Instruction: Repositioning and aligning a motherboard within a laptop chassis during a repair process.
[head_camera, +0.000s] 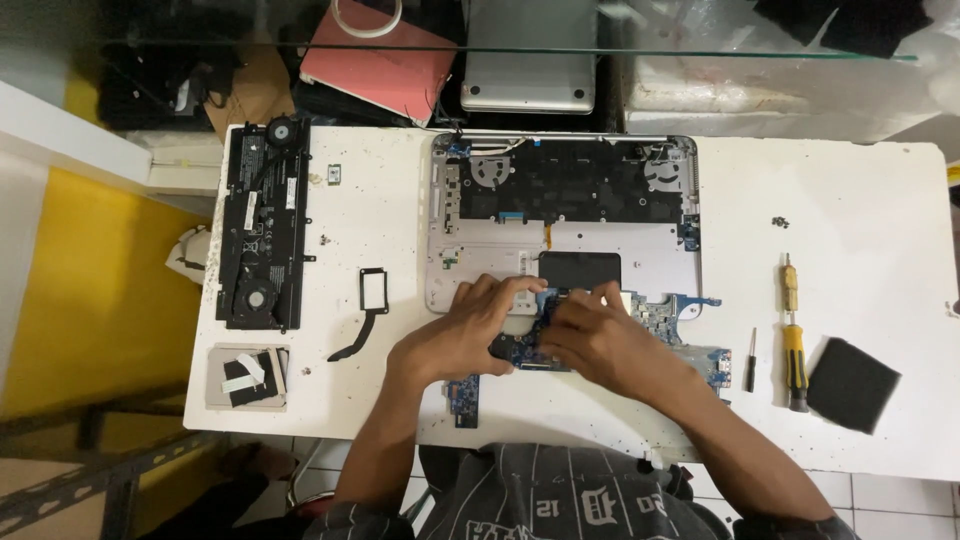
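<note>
Two bare hands meet over a blue laptop motherboard (672, 312) at the near edge of a white table (860, 200). Left hand (462, 330) lies palm down, fingers curled and pressed onto the board's left part; board edge shows under and just below its fingertips. Right hand (598, 335) sits just beside it, fingers bent and bunched close to the left fingertips, knuckles toward the camera. Cannot tell whether the right fingers pinch something small or only press on the board: the contact spot is hidden by the hands themselves.

Board runs out to the right past the right hand's fingers, ending in a port section (716, 366) near the right wrist. A small blue daughterboard (462, 399) pokes out below the left wrist.

Just beyond the fingertips of both hands: open silver laptop base (440, 250), with its black touchpad backing (580, 268) nearest the fingers and a dark keyboard underside farther off.

Well left of the left hand: black bracket with cable tail (368, 308), then a long black battery-and-fan assembly (262, 225). A flat grey part with black strips (247, 376) lies near the left table corner.

Right of the right hand, well apart: small dark screwdriver (751, 360), yellow-handled screwdriver (793, 340), black foam square (852, 384). A cluster of loose screws (780, 221) sits farther away on that side.
</note>
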